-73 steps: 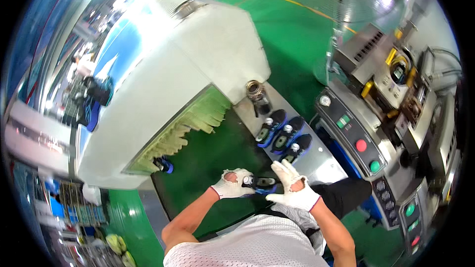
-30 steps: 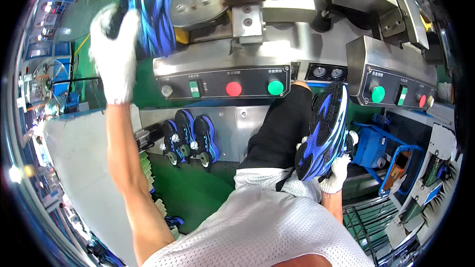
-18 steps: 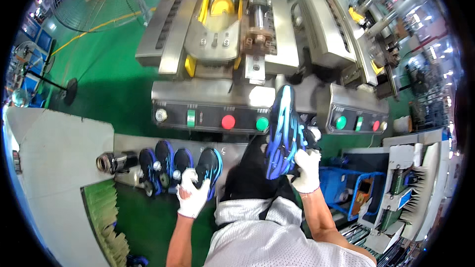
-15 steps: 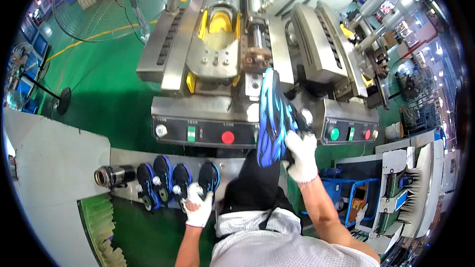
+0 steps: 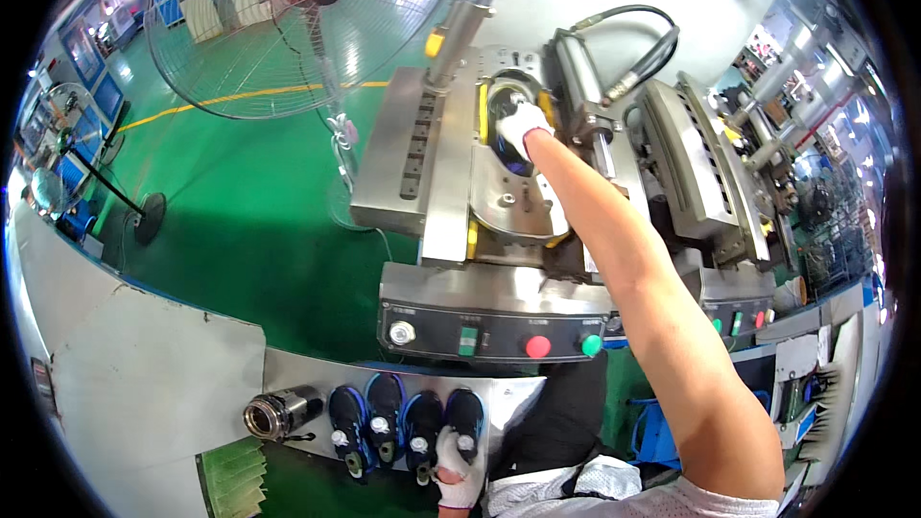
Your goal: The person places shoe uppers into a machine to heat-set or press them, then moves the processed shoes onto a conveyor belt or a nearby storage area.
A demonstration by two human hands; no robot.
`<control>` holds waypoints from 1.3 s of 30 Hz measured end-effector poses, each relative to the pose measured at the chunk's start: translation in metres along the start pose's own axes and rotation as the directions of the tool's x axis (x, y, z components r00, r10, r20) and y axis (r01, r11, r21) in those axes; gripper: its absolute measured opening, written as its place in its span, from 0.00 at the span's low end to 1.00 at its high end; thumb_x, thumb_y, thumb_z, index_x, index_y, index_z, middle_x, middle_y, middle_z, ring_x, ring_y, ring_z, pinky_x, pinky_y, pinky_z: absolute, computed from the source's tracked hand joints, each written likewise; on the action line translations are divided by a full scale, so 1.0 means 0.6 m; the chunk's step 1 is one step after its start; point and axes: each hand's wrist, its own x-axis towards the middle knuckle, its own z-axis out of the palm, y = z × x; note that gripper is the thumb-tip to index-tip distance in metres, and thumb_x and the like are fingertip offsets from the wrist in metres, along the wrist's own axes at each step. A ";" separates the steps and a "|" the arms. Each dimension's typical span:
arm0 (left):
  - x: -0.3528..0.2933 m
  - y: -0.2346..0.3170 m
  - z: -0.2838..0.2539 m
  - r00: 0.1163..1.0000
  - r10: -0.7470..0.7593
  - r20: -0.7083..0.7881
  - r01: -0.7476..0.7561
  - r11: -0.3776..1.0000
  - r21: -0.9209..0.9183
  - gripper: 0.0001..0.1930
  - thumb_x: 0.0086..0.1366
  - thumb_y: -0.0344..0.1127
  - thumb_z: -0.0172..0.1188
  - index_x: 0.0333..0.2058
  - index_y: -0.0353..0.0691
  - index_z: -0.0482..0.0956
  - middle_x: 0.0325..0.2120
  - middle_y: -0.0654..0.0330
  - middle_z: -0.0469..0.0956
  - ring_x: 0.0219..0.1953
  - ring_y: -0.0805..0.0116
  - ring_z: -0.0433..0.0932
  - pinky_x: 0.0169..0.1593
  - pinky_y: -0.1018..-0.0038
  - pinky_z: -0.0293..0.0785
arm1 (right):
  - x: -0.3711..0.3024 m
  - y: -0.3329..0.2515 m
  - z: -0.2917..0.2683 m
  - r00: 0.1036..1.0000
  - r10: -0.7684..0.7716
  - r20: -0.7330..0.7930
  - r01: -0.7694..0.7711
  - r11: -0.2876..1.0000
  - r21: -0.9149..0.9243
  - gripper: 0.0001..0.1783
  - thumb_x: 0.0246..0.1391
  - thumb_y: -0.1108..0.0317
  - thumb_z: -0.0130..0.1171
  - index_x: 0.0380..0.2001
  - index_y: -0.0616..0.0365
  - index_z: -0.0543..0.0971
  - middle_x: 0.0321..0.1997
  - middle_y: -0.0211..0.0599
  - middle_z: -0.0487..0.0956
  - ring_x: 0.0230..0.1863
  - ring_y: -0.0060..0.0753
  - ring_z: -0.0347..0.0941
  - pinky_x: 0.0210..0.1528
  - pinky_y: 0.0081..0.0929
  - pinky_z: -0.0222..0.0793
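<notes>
My right hand [image 5: 525,125], in a white glove, reaches far forward into the rounded cavity of the metal press [image 5: 494,197]. Its fingers are closed on the upper part of a dark blue shoe [image 5: 518,161], sitting sole down in the cavity; the glove hides much of it. On the low metal shelf, my gloved left hand [image 5: 459,470] is closed round the heel end of the rightmost dark shoe [image 5: 465,411]. Beside that one stand three more dark blue-edged shoes [image 5: 386,401] in a row, each with a whitish knob at its opening.
A steel flask [image 5: 278,412] lies left of the shoes. The press's control panel [image 5: 494,331] has red and green buttons. A hydraulic cylinder [image 5: 580,77] stands right of the cavity, with a second press unit [image 5: 676,158] beyond. A large wire-cage fan [image 5: 307,29] is at the far left.
My right hand has carried the blue shoe forward and left into the press cavity. The left hand has come onto the rightmost shelf shoe. The whole view has shifted left.
</notes>
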 end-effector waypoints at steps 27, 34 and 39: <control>0.017 0.040 -0.063 0.994 -0.016 0.110 -0.012 0.968 0.251 0.35 0.63 0.34 0.74 0.65 0.32 0.70 0.58 0.44 0.76 0.58 0.47 0.75 0.64 0.59 0.71 | -0.723 0.304 0.086 0.826 -0.547 -0.133 0.547 0.836 -0.040 0.36 0.61 0.68 0.54 0.70 0.73 0.64 0.77 0.69 0.59 0.79 0.75 0.52 0.81 0.64 0.45; 0.000 0.054 -0.169 0.970 0.241 0.030 -0.241 0.939 0.246 0.34 0.67 0.37 0.72 0.67 0.36 0.68 0.64 0.45 0.73 0.65 0.48 0.73 0.70 0.59 0.68 | -0.830 0.260 0.053 0.833 -0.435 -0.343 0.541 0.772 0.334 0.48 0.58 0.57 0.64 0.76 0.66 0.58 0.82 0.63 0.51 0.83 0.68 0.44 0.82 0.62 0.41; -0.039 -0.006 -0.120 0.996 -0.012 -0.091 0.011 1.000 -0.009 0.34 0.66 0.32 0.71 0.67 0.36 0.67 0.63 0.49 0.73 0.65 0.48 0.72 0.70 0.57 0.68 | -0.981 0.164 0.245 0.754 -0.655 0.052 0.497 0.620 0.607 0.43 0.55 0.48 0.64 0.67 0.65 0.69 0.75 0.62 0.62 0.76 0.67 0.57 0.77 0.61 0.52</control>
